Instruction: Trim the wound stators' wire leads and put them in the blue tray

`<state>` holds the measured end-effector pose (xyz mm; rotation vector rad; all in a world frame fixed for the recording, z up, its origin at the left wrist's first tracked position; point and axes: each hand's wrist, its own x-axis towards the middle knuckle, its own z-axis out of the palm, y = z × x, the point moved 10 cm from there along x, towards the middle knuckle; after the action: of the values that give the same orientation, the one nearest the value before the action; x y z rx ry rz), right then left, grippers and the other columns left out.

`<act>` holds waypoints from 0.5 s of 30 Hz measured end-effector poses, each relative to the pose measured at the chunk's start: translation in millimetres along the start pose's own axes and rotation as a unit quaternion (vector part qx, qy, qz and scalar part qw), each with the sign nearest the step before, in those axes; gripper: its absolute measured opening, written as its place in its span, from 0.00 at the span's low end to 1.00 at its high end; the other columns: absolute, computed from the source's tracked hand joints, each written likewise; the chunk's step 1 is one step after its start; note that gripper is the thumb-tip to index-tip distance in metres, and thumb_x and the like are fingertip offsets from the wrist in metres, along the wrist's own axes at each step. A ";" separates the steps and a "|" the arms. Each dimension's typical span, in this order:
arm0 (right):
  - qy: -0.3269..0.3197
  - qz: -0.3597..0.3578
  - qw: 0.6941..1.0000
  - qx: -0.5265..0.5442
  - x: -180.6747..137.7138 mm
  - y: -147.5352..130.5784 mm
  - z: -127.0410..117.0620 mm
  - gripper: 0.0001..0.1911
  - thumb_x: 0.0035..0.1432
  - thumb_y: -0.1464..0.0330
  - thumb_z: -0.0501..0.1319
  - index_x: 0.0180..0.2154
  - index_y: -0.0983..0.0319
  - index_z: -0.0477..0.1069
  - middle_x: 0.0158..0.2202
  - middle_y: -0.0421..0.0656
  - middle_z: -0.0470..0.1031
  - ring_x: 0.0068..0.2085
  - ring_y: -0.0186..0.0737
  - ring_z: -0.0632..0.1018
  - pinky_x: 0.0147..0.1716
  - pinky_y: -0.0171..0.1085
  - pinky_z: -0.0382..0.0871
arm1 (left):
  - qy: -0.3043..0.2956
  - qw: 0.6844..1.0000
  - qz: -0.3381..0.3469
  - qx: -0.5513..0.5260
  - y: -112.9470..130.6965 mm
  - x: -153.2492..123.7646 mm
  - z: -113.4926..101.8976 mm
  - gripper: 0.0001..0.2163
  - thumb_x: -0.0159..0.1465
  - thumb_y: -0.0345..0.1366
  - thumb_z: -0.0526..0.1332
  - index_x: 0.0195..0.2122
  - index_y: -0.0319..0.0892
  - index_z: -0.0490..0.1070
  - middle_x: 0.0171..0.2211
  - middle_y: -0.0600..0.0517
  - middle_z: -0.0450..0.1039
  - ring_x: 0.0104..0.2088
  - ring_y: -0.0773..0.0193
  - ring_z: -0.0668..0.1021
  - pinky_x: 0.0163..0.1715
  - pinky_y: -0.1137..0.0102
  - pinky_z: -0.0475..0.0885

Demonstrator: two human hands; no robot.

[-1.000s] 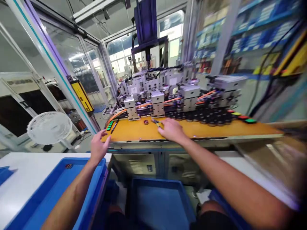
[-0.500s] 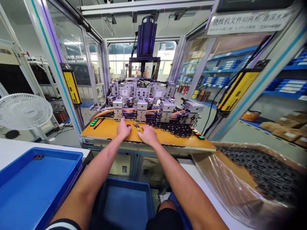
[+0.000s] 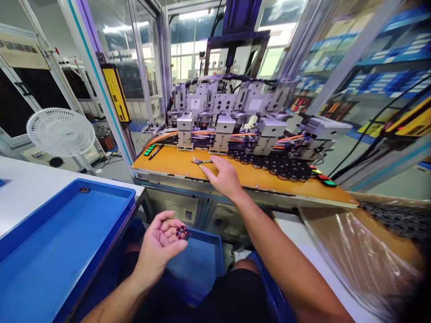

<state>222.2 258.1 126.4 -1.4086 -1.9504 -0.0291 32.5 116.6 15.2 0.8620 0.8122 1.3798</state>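
Note:
My left hand (image 3: 160, 242) is raised, palm up, above the lower blue bin. Its fingers and thumb curl round a small wound stator (image 3: 182, 232), a black ring with reddish copper coils. My right hand (image 3: 225, 177) is over the orange worktop (image 3: 175, 168), thumb and fingers apart. Between its fingertips are the handles of small cutting pliers (image 3: 198, 162), which lie on the worktop with jaws pointing left. Another wound stator (image 3: 85, 190) sits in the far corner of the left blue tray (image 3: 129, 195).
Behind the worktop stands a winding machine (image 3: 222, 132) with several metal heads. Rows of black stator cores (image 3: 286, 168) cover the right side of the worktop. A pen (image 3: 156, 151) and green buttons (image 3: 149, 150) are at left. A plastic-lined box (image 3: 340, 242) stands at right; the lower blue bin (image 3: 215, 255) is below.
My left hand has come back from the worktop and down, bringing the stator. My right hand has loosened from the pliers, which now lie on the worktop. The view has shifted left and down.

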 end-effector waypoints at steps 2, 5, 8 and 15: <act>0.024 -0.019 0.999 0.042 -34.4 -17.7 -25.1 0.20 0.65 0.63 0.58 0.54 0.67 0.68 0.55 0.54 0.71 0.56 0.46 0.72 0.58 0.46 0.65 | -0.008 0.999 0.025 0.029 5.3 -11.5 -6.9 0.28 0.53 0.27 0.72 0.52 0.46 0.62 0.43 0.49 0.77 0.41 0.67 0.80 0.42 0.73 0.75; -0.022 -0.088 0.983 0.158 -94.8 -59.0 -44.9 0.17 0.65 0.66 0.58 0.54 0.62 0.67 0.52 0.49 0.74 0.41 0.35 0.78 0.42 0.35 0.75 | -0.029 0.998 0.014 0.051 3.6 -21.8 -11.4 0.24 0.61 0.28 0.66 0.55 0.48 0.59 0.49 0.46 0.76 0.42 0.65 0.81 0.44 0.69 0.76; -0.132 -0.177 0.956 0.195 -142.7 -102.0 -37.1 0.20 0.65 0.71 0.58 0.58 0.62 0.64 0.60 0.51 0.68 0.47 0.37 0.77 0.43 0.34 0.74 | -0.067 0.997 0.006 0.049 -0.8 -24.2 -3.7 0.24 0.61 0.26 0.65 0.55 0.47 0.60 0.49 0.46 0.77 0.43 0.65 0.81 0.45 0.69 0.77; -0.202 -0.190 0.951 0.139 -171.6 -105.9 -4.6 0.10 0.66 0.74 0.54 0.44 0.63 0.72 0.35 0.44 0.78 0.34 0.36 0.77 0.32 0.34 0.67 | -0.085 0.980 0.108 0.144 7.4 -27.9 6.3 0.29 0.55 0.19 0.68 0.55 0.50 0.65 0.46 0.50 0.79 0.42 0.68 0.81 0.44 0.74 0.77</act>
<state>161.1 73.1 74.1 -0.8878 -2.4272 0.3694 33.6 88.5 24.3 1.3089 0.8149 1.3719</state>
